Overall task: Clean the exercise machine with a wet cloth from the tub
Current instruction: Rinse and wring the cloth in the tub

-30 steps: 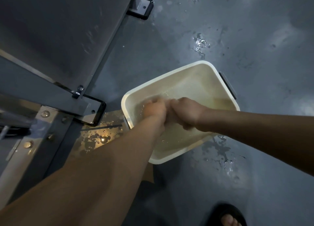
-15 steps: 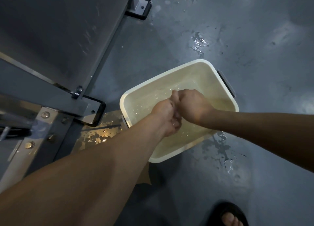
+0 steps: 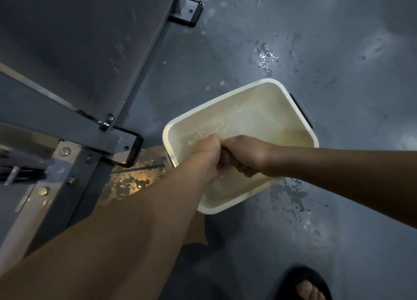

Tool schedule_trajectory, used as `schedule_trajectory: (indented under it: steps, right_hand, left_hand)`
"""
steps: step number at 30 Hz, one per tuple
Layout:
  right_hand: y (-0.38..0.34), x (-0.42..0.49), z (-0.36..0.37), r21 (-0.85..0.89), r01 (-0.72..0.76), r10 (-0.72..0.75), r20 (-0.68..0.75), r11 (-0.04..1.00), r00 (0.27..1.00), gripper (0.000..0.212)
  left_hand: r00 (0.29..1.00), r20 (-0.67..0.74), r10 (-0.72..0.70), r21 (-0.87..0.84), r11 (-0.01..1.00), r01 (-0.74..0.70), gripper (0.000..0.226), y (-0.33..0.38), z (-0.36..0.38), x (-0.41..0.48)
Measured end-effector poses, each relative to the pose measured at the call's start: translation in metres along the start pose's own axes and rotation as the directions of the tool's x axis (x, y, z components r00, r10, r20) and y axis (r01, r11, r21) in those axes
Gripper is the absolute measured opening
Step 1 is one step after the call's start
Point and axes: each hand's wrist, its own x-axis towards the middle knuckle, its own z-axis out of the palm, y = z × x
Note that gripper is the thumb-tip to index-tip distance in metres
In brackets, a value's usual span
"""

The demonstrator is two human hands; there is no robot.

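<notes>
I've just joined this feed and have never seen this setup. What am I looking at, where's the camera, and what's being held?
This is a single view from a camera worn on the person's head, looking down. There is no robot: the two bare forearms are the person's own. The left hand and right hand are clenched together over a white tub of water on the wet grey floor. They seem to be wringing the cloth, which is hidden inside the fists. The exercise machine, a grey steel frame, stands at left. A sandalled foot shows at bottom right.
</notes>
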Motion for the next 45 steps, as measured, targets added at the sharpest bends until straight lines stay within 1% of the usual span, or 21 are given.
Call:
schedule_trajectory:
  steps: [2, 5, 7, 11, 14, 16, 18, 20, 22, 25, 26, 28, 29, 31, 33, 34, 36, 38, 41, 43, 45]
  right_hand:
    - [-0.006, -0.014, 0.002, 0.028, 0.103, -0.099, -0.097, 0.994, 0.990, 0.040]
    - [-0.013, -0.028, 0.005, -0.056, 0.282, -0.287, -0.236, 0.958, 0.928, 0.049]
    - [-0.012, -0.030, 0.007, -0.136, 0.342, -0.367, -0.281, 0.930, 0.887, 0.052]
    - [-0.010, -0.027, 0.006, -0.396, 0.355, -0.492, -0.331, 0.847, 0.805, 0.056]
    - [-0.008, -0.021, 0.002, -0.511, 0.300, -0.521, -0.369, 0.805, 0.769, 0.053]
    - [-0.004, -0.016, -0.007, -0.558, 0.250, -0.511, -0.379, 0.791, 0.772, 0.049]
    - [0.001, -0.013, -0.017, -0.580, 0.223, -0.493, -0.361, 0.783, 0.792, 0.047]
    - [0.006, -0.004, -0.019, -0.623, 0.173, -0.479, -0.365, 0.763, 0.798, 0.049]
    - [0.008, 0.011, -0.019, -0.624, 0.104, -0.434, -0.404, 0.774, 0.805, 0.048]
    - [0.009, 0.028, -0.017, -0.629, -0.049, -0.277, -0.410, 0.776, 0.869, 0.049]
    - [0.007, 0.030, -0.016, -0.615, -0.105, -0.190, -0.394, 0.781, 0.899, 0.052]
    - [0.004, 0.027, -0.012, -0.593, -0.093, -0.088, -0.269, 0.800, 0.959, 0.046]
    - [0.004, 0.024, -0.009, -0.544, -0.050, -0.057, -0.179, 0.837, 0.982, 0.041]
    - [0.007, 0.020, -0.006, -0.329, 0.015, -0.016, -0.001, 0.944, 1.000, 0.037]
    - [0.007, 0.018, -0.002, -0.125, 0.038, -0.037, 0.005, 0.991, 0.999, 0.048]
    - [0.005, 0.016, -0.001, -0.091, 0.046, -0.048, -0.020, 0.995, 0.999, 0.050]
    - [-0.003, 0.004, 0.005, -0.096, 0.141, -0.148, -0.070, 0.985, 0.986, 0.046]
    - [-0.008, -0.010, 0.007, -0.134, 0.287, -0.305, -0.141, 0.949, 0.942, 0.042]
    - [-0.006, -0.023, 0.012, -0.296, 0.452, -0.513, -0.179, 0.842, 0.839, 0.044]
    - [-0.004, -0.025, 0.013, -0.441, 0.480, -0.597, -0.177, 0.759, 0.782, 0.046]
    - [-0.006, -0.024, 0.011, -0.600, 0.420, -0.631, -0.191, 0.681, 0.752, 0.048]
  left_hand:
    - [0.998, 0.068, -0.015, -0.029, 0.999, 0.017, 0.030, 0.005, -0.002, -0.006]
    - [0.984, 0.176, -0.034, -0.045, 0.998, 0.042, 0.031, 0.010, -0.001, -0.014]
    - [0.969, 0.238, -0.064, -0.086, 0.993, 0.087, 0.037, 0.012, 0.003, -0.021]
    - [0.956, 0.213, -0.202, -0.090, 0.970, 0.225, 0.037, 0.014, 0.007, -0.026]
    - [0.959, 0.173, -0.225, -0.078, 0.967, 0.241, 0.034, 0.018, 0.013, -0.027]
    - [0.970, 0.164, -0.181, -0.054, 0.980, 0.192, 0.042, 0.017, 0.016, -0.027]
    - [0.964, 0.220, -0.147, -0.035, 0.987, 0.158, 0.049, 0.013, 0.015, -0.026]
    - [0.959, 0.259, -0.112, 0.025, 0.994, 0.109, 0.045, 0.011, 0.012, -0.023]
    - [0.969, 0.236, -0.067, 0.049, 0.997, 0.057, 0.040, 0.012, 0.007, -0.021]
    - [0.991, 0.130, -0.034, 0.035, 0.999, 0.029, 0.051, 0.020, 0.004, -0.020]
    - [0.990, 0.134, -0.038, 0.058, 0.998, 0.030, 0.048, 0.021, 0.003, -0.019]
    - [0.989, 0.129, -0.079, 0.123, 0.990, 0.063, 0.036, 0.018, 0.000, -0.019]
    - [0.988, 0.110, -0.105, 0.145, 0.985, 0.088, 0.033, 0.016, -0.001, -0.020]
    - [0.991, 0.071, -0.110, 0.148, 0.984, 0.099, 0.029, 0.011, -0.003, -0.018]
    - [0.995, 0.042, -0.087, 0.152, 0.985, 0.079, 0.026, 0.009, -0.006, -0.018]
    - [0.995, 0.054, -0.082, 0.148, 0.986, 0.073, 0.028, 0.009, -0.008, -0.020]
    - [0.992, 0.101, -0.078, 0.130, 0.989, 0.065, 0.039, 0.012, -0.012, -0.020]
    - [0.987, 0.134, -0.093, 0.085, 0.993, 0.082, 0.050, 0.013, -0.014, -0.019]
    - [0.982, 0.149, -0.112, 0.046, 0.993, 0.106, 0.037, 0.013, -0.012, -0.020]
    - [0.981, 0.166, -0.100, 0.058, 0.994, 0.092, 0.035, 0.012, -0.008, -0.021]
    - [0.976, 0.180, -0.121, 0.083, 0.991, 0.107, 0.035, 0.014, -0.009, -0.026]
